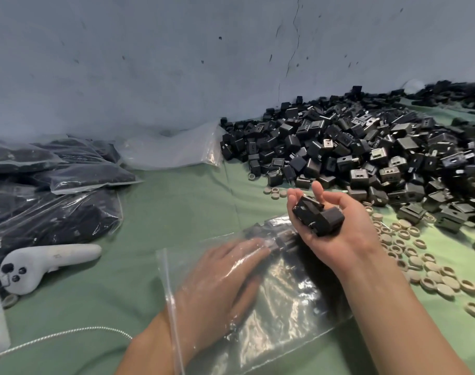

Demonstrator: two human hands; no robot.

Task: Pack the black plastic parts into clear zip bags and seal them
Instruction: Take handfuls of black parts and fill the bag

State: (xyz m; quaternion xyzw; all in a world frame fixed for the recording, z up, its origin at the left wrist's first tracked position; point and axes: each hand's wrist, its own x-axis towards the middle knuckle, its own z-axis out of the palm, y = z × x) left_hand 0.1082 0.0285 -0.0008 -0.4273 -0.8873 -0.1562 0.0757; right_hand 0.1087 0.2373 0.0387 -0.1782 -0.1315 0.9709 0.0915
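I see a few black parts cupped in the upturned right hand, fingers curled round them, just above the clear bag on the green cloth, where the left hand lies inside with fingers straight, the parts pile beyond.

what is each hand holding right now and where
The right hand cups a few black plastic parts in its upturned palm, fingers curled round them. The left hand grips nothing: it lies flat inside the clear zip bag.
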